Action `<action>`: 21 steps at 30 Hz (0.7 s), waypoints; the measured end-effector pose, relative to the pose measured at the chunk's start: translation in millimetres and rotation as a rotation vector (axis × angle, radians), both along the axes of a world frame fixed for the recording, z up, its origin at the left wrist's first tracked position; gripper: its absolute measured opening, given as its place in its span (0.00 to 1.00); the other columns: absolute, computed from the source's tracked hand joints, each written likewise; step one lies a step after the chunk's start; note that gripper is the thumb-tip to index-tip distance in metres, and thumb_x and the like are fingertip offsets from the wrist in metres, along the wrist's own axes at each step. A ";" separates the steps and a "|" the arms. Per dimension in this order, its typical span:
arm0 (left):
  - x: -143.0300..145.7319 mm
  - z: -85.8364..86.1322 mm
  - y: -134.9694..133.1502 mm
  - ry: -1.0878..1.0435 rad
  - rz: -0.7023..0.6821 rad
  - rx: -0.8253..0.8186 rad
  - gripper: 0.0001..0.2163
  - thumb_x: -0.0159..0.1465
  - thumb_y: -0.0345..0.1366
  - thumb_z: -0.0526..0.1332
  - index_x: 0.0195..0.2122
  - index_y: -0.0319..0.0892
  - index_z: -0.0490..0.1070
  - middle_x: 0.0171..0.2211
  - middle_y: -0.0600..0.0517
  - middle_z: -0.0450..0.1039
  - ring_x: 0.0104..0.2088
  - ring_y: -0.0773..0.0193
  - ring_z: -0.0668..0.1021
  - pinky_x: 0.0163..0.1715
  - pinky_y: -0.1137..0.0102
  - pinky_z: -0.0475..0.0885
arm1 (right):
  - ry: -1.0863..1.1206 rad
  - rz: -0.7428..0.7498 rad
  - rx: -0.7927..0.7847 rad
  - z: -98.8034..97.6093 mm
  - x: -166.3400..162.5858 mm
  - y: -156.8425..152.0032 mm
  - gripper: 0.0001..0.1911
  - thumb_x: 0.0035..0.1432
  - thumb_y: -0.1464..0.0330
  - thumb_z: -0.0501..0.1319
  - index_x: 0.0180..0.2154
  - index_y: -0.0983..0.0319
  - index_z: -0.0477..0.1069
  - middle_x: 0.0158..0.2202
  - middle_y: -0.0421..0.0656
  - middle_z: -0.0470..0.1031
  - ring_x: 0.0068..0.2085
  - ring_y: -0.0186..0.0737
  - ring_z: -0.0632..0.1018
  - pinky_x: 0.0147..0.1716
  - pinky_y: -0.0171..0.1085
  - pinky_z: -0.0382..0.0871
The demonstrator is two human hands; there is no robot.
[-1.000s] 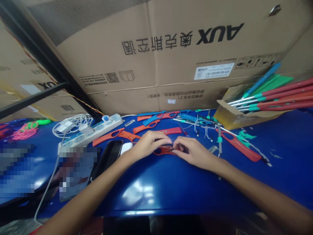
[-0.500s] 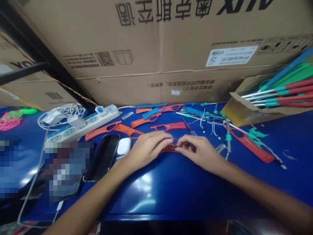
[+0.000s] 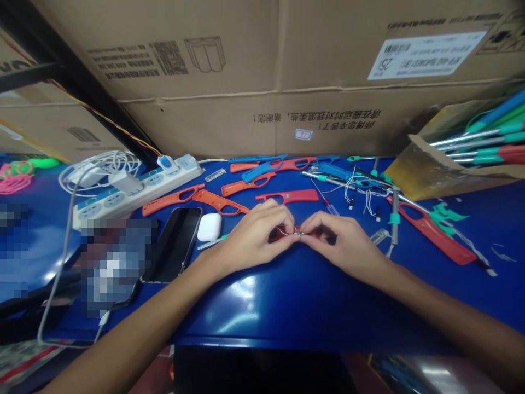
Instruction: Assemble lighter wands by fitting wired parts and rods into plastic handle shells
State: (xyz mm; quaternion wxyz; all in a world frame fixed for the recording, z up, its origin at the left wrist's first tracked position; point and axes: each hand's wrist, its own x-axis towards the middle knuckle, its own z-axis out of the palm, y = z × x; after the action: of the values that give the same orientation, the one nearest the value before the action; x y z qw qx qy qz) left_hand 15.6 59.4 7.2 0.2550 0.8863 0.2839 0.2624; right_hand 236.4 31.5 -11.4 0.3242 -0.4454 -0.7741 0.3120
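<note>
My left hand (image 3: 260, 230) and my right hand (image 3: 342, 241) meet fingertip to fingertip above the blue table. Both are closed in a pinch on a small metallic part with a thin pale wire (image 3: 281, 232); its exact kind is too small to make out. Behind the fingers shows part of a red-orange piece, mostly hidden. Just beyond lies a red lighter handle shell (image 3: 301, 196), with an orange shell (image 3: 221, 202) left of it. A thin screwdriver (image 3: 329, 206) rests beyond my right hand.
A power strip (image 3: 139, 189), a black phone (image 3: 172, 246) and a white earbud case (image 3: 209, 227) lie to the left. At right, a cut-open carton (image 3: 414, 169) holds several long lighters, near a red lighter (image 3: 438, 232). A large cardboard box (image 3: 229, 126) stands behind.
The camera view has tilted down slightly. My fingertips have come together on the small part, and the left thumb and fingers now close around the thin wire.
</note>
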 end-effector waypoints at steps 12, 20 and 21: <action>-1.2 -3.3 -1.1 0.041 0.080 -0.032 0.05 0.68 0.35 0.61 0.35 0.42 0.69 0.36 0.51 0.73 0.39 0.61 0.74 0.41 0.66 0.68 | 0.029 0.049 0.009 -0.8 0.1 0.9 0.08 0.65 0.63 0.62 0.35 0.60 0.73 0.35 0.42 0.79 0.31 0.35 0.76 0.29 0.36 0.70; -1.8 1.7 -2.0 0.124 0.099 0.019 0.06 0.69 0.38 0.61 0.36 0.43 0.71 0.35 0.52 0.73 0.39 0.61 0.73 0.43 0.65 0.64 | 0.055 0.059 0.019 -2.1 1.0 1.5 0.06 0.64 0.63 0.63 0.36 0.59 0.73 0.37 0.42 0.79 0.34 0.36 0.78 0.32 0.36 0.72; -1.9 2.4 -1.9 0.127 0.095 0.030 0.06 0.69 0.38 0.61 0.36 0.43 0.71 0.35 0.52 0.73 0.39 0.60 0.73 0.42 0.65 0.64 | 0.062 0.058 0.010 -1.4 1.1 1.7 0.06 0.64 0.63 0.63 0.37 0.59 0.74 0.37 0.42 0.80 0.34 0.36 0.78 0.33 0.37 0.72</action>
State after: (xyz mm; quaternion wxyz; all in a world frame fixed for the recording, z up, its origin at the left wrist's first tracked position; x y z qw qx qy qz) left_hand 13.7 57.5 9.6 0.2105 0.8904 0.3371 0.2217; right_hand 237.6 33.2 -12.7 0.3409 -0.4114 -0.7778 0.3310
